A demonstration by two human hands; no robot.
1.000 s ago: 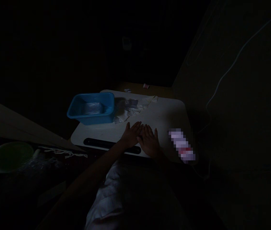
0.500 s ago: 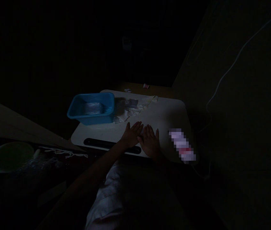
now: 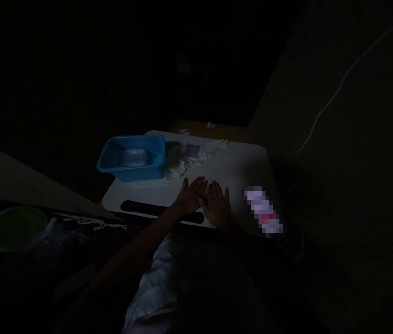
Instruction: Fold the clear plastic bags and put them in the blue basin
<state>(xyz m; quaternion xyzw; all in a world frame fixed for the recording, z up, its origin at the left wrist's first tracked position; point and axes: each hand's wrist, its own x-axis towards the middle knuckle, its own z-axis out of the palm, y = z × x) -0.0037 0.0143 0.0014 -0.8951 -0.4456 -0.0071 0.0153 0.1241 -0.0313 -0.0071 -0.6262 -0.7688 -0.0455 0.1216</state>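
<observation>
In dim light, my left hand (image 3: 190, 197) lies flat on a small white table (image 3: 241, 162), palm down with its fingers stretched out. My right hand (image 3: 216, 204) rests beside it in the same way, its thumb close to the left hand. Neither holds anything. Beyond my left hand are crumpled clear plastic wrappers (image 3: 191, 160). To their left a blue plastic basin (image 3: 132, 174) contains a clear-wrapped packet (image 3: 134, 157). Right of my right hand lies a flat item blurred by pixels (image 3: 264, 211); its kind cannot be made out.
A black slot (image 3: 144, 208) runs along the table's near edge. At the lower left stands a green basket (image 3: 17, 229) beside some clear plastic (image 3: 60, 236). A white cable (image 3: 344, 81) hangs on the right. A small pinkish cup-like object (image 3: 211, 125) lies behind the table.
Both hands stay flat in the same place on the table. Only a very slight shift of the whole view shows.
</observation>
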